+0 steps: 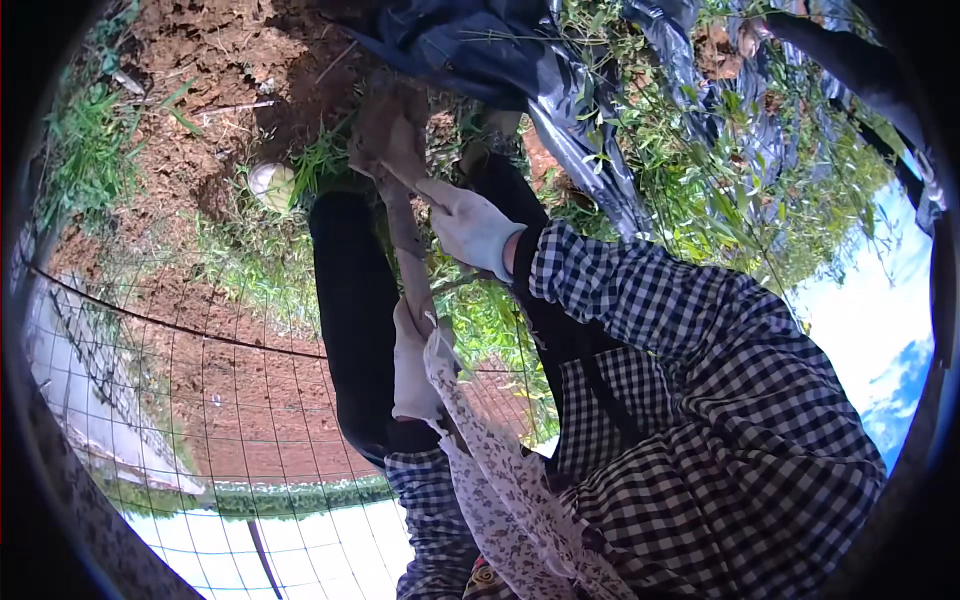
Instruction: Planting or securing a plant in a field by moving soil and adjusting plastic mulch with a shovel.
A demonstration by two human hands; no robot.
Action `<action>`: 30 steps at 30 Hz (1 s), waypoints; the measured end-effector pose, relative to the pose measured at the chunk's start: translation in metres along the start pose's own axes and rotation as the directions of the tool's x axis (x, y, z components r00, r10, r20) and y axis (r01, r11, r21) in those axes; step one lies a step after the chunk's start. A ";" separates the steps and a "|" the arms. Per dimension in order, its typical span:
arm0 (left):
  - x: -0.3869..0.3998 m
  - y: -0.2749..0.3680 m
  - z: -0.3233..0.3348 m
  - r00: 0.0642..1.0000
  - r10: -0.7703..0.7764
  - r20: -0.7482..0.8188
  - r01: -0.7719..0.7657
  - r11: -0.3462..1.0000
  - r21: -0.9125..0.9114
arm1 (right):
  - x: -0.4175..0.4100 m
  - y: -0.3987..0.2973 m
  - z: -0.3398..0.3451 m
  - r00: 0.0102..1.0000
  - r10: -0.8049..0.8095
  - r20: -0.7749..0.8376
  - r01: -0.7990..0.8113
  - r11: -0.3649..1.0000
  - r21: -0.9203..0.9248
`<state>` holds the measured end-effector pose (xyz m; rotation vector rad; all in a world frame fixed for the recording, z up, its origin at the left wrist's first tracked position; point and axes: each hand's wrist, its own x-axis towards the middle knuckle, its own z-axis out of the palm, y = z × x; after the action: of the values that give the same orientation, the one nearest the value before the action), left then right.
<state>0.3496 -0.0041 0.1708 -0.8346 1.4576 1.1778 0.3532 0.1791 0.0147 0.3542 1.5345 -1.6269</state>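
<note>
A hoe-like tool with a soil-caked head [386, 124] and a long wooden handle [409, 240] stands between my black-trousered legs. My left hand [416, 367], in a white glove, is closed around the lower part of the handle in the picture. My right hand [476, 229], also gloved in white, has its fingers closed on a slim brown piece [409, 165] that reaches to the soiled head; whether it is a stick or part of the tool is unclear. A floral cloth [506, 487] hangs close to the camera and partly covers my left wrist.
Wire mesh fencing [240, 405] crosses the lower left, with reddish soil behind it. Black plastic sheeting [465, 45] lies at the top, among leafy plants [697, 187] on the right. A round pale object [272, 186] sits on the ground beside grass.
</note>
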 end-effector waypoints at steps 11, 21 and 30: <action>-0.019 0.003 -0.001 0.948 -0.294 -0.126 0.313 0.933 0.178 | 0.029 -0.089 0.053 0.920 0.329 -0.211 -0.378 0.888 -0.263; 0.020 -0.018 0.022 0.994 0.004 -0.108 0.024 0.968 0.252 | 0.073 0.002 0.029 0.934 0.218 -0.282 -0.321 0.858 -0.402; 0.021 -0.027 0.028 0.995 0.056 -0.087 -0.034 0.971 0.236 | 0.076 -0.019 0.046 0.944 0.206 -0.256 -0.318 0.381 -0.868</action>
<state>0.3779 0.0168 0.1444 -0.7035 1.6630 0.9871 0.3093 0.1058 -0.0160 0.0532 2.0708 -0.3327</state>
